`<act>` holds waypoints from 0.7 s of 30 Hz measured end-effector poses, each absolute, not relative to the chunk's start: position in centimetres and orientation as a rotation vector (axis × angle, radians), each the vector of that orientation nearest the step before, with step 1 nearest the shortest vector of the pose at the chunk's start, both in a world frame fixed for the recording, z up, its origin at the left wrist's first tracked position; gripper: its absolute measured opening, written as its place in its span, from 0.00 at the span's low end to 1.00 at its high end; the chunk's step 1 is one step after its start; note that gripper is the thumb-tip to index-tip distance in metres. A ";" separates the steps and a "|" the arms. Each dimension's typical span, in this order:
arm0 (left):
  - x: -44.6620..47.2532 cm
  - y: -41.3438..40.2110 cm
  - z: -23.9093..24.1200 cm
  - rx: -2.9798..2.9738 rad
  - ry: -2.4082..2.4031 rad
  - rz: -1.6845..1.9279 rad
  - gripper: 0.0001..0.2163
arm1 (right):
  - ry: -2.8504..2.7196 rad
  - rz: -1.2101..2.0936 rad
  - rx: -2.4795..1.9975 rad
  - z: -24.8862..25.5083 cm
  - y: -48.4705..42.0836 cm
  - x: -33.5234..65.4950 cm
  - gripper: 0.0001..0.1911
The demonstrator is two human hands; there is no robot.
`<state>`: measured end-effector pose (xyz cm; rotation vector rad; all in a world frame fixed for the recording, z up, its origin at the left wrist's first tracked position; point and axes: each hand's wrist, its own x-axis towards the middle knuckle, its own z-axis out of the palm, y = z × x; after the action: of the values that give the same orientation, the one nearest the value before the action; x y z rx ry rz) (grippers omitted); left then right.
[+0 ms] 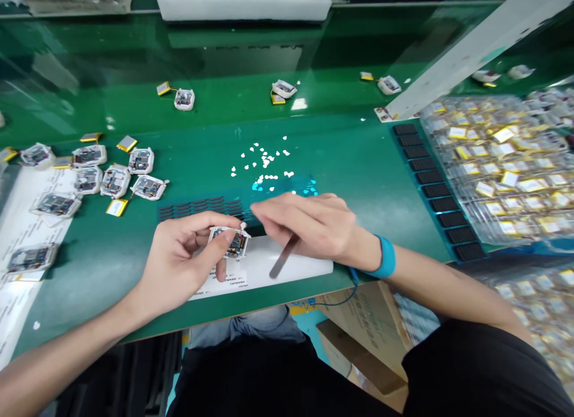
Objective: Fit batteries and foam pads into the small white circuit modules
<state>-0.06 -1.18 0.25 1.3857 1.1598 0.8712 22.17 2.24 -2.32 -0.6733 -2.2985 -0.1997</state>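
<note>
My left hand [179,258] grips a small white-framed electronic housing [238,244] with an exposed circuit board, the thumb resting across its face. A small white tab stands at the housing's upper corner. Just to the right, my right hand [316,225] is closed around a flat metal tool [284,256], apparently tweezers, whose broad end points down and towards me; its other end is hidden by my fingers. The right fingertips are close to the housing, apart from it. Beneath both hands lies a white printed sheet [309,262]. Behind them is a sheet of black foam strips [197,207].
Several similar housings [115,180] with yellow-edged batteries lie at left. White dot stickers [265,160] are scattered mid-table. A row of black pads [434,189] and clear trays of batteries [502,166] stand at right. A blue wrist strap [386,256] trails a cord. A white post [470,52] rises behind.
</note>
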 end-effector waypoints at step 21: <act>0.3 -1.3 -0.2 1.432 1.134 0.871 0.05 | -2.351 -0.086 -0.497 -2.7 2.2 21.9 0.10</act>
<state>0.29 -1.32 -0.24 1.4318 1.1340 0.8710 21.91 2.25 -2.75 -0.4968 -2.3515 -0.0857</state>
